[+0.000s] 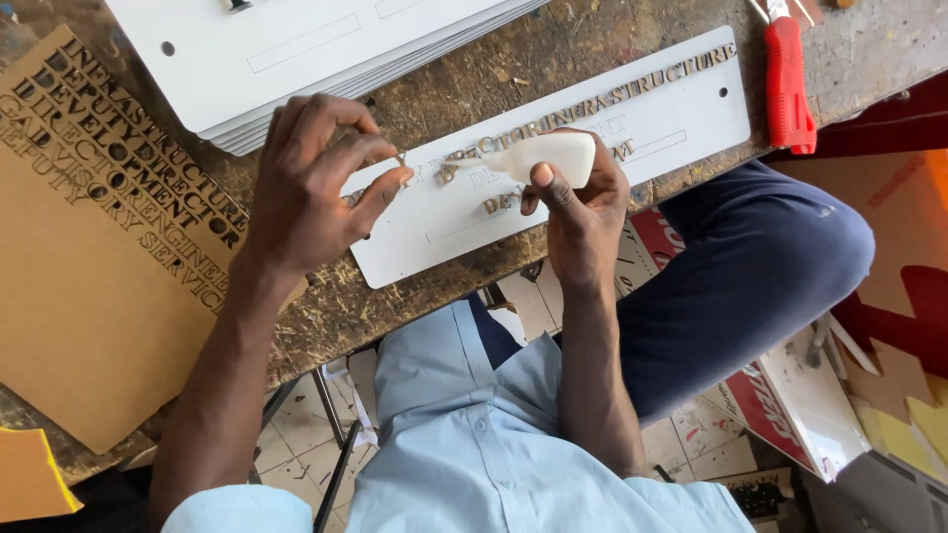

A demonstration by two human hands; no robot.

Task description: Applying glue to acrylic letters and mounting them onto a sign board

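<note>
On the scarred wooden bench (553,59) in front of me lies a white sign plate (681,123), running from about 8 o'clock up toward 2 o'clock, with gold cut-out letters (632,91) already lined along its upper edge and a few more lower down near my fingers. My right hand (578,202) is wrapped around a small white glue bottle (548,156), thumb pressed on its side, the thin nozzle pointing toward 9 o'clock. How much glue is inside I cannot tell; the bottle is opaque. My left hand (306,188) is pinched narrow, thumb and fingertips closed on one small gold letter (400,161), held just above the plate's left end and right at the nozzle tip.

At 11 o'clock sits a stack of blank white plates (296,59). At 9 o'clock a brown board (89,286) rests on the bench, letter shapes cut through its upper part. At 1 o'clock a red-handled tool (788,84) lies just beyond the plate's right end. Below the bench edge are my blue shirt and dark trouser knee.
</note>
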